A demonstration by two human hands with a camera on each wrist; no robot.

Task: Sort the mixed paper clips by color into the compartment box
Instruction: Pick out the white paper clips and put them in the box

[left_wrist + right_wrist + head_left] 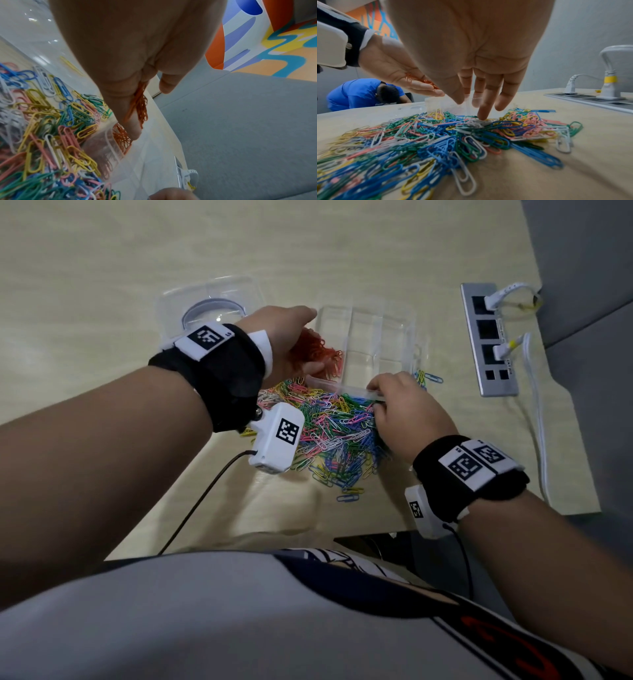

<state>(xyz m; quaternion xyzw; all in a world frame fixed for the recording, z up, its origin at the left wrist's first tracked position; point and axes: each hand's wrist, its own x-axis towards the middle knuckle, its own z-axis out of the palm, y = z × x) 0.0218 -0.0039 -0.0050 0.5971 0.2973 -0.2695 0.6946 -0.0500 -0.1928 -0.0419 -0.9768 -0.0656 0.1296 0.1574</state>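
A clear compartment box (pixel 380 337) stands on the pale table behind a large mixed pile of paper clips (pixel 335 433). My left hand (pixel 301 347) hovers over the box's left end and holds a bunch of red paper clips (pixel 318 350) in its cupped, curled fingers. Red paper clips (pixel 140 105) hang between thumb and fingers, with more lying in the compartment below. My right hand (pixel 376 397) is at the box's near rim, where thumb and forefinger pinch the clear wall. Its middle finger touches the pile (pixel 453 135).
A clear lid (pixel 212 302) lies behind my left wrist. A grey power strip (pixel 488 337) with white plugs and a cable sits at the right, near the table's edge. A few loose clips (pixel 428 378) lie right of the box. A person in blue (pixel 356 93) sits beyond.
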